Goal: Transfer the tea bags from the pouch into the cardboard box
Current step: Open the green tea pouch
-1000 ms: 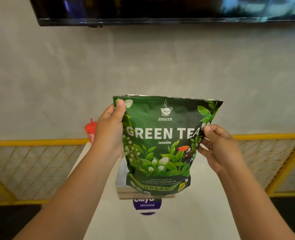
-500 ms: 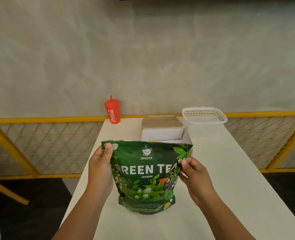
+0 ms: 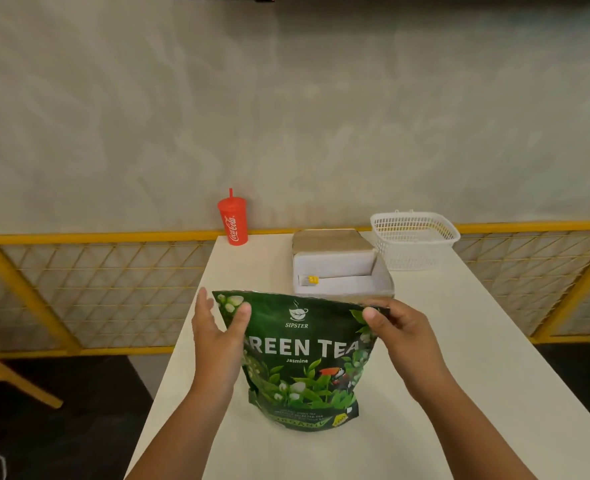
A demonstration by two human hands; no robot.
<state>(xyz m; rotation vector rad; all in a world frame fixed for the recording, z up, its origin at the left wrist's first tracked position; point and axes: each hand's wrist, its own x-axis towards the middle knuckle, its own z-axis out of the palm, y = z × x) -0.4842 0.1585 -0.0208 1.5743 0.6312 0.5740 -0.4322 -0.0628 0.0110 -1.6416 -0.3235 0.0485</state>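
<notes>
A dark green "GREEN TEA" pouch (image 3: 304, 362) stands upright on the white table (image 3: 459, 341). My left hand (image 3: 217, 337) holds its upper left corner, thumb on the front and fingers behind. My right hand (image 3: 402, 334) pinches its upper right corner. Just behind the pouch sits the open cardboard box (image 3: 380, 289), white inside with its lid tipped back. One tea bag with a yellow tag (image 3: 310, 280) lies in the box's left part. The pouch's inside is hidden.
A red lidded cup with a straw (image 3: 233, 220) stands at the table's far left corner. A white plastic basket (image 3: 413, 239) sits at the far right, next to the box. A yellow mesh railing (image 3: 79, 289) runs behind and beside the table.
The pouch came down from in front of my face and now stands on the table. Both hands have shifted up to its top corners.
</notes>
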